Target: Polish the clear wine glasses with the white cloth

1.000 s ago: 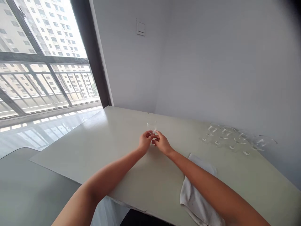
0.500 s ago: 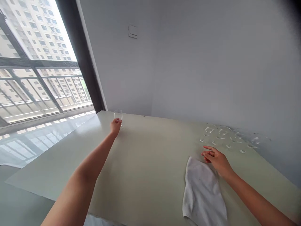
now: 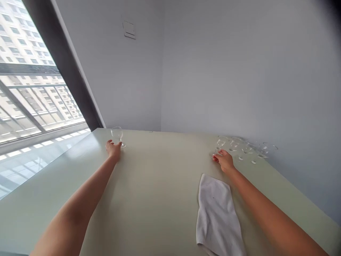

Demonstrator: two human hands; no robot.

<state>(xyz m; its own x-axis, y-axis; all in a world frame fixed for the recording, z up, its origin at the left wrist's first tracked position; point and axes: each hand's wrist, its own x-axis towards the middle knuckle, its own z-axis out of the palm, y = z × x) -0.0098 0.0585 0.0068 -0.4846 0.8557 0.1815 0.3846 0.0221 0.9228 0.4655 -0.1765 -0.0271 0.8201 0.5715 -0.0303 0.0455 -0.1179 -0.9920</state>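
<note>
Hands well apart. Left hand (image 3: 114, 150) is at the desk's (image 3: 160, 188) far left corner, thumb and fingers parted on the near side of an upright stemmed glass (image 3: 116, 133); can't tell if they touch. Right hand (image 3: 226, 161) is near the far right corner, fingertips low at the leftmost glass (image 3: 222, 141); grip unclear. Three more glasses (image 3: 247, 147) stand beside it. Cloth (image 3: 218, 213) lies toward near edge.
</note>
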